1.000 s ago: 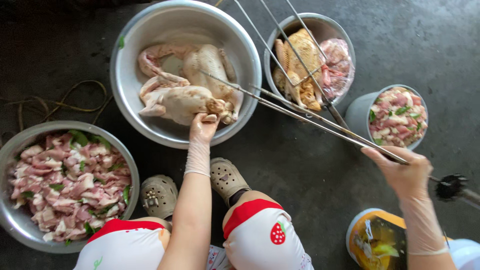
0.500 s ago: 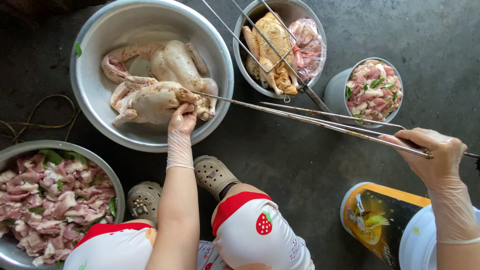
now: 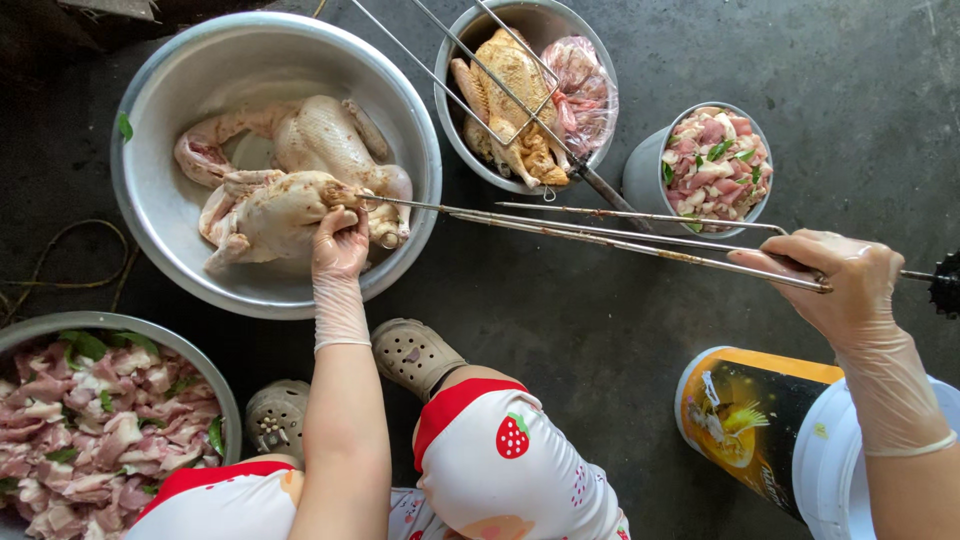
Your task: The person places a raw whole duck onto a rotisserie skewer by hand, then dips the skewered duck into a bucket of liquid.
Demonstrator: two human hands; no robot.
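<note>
My left hand (image 3: 340, 245), in a thin clear glove, grips the rear of a raw plucked chicken (image 3: 265, 212) lying in a large metal basin (image 3: 160, 215). A second raw bird (image 3: 320, 135) lies behind it in the same basin. My right hand (image 3: 835, 285), also gloved, holds the handle end of a long metal spit with prongs (image 3: 600, 235). The spit reaches left across the floor, and its tip touches the chicken right at my left hand.
A metal bowl (image 3: 450, 120) holds seasoned chickens, a bag of meat and a second metal spit. A grey pot of chopped meat with leaves (image 3: 712, 165) stands to its right. Another bowl of chopped meat (image 3: 85, 430) sits bottom left. A yellow-and-black bucket (image 3: 750, 420) is bottom right. My knees and clogs are below.
The view has shifted, so everything sits lower and further right in frame. My right hand has slid the spit leftward; its tip now meets the chicken at my left hand.
</note>
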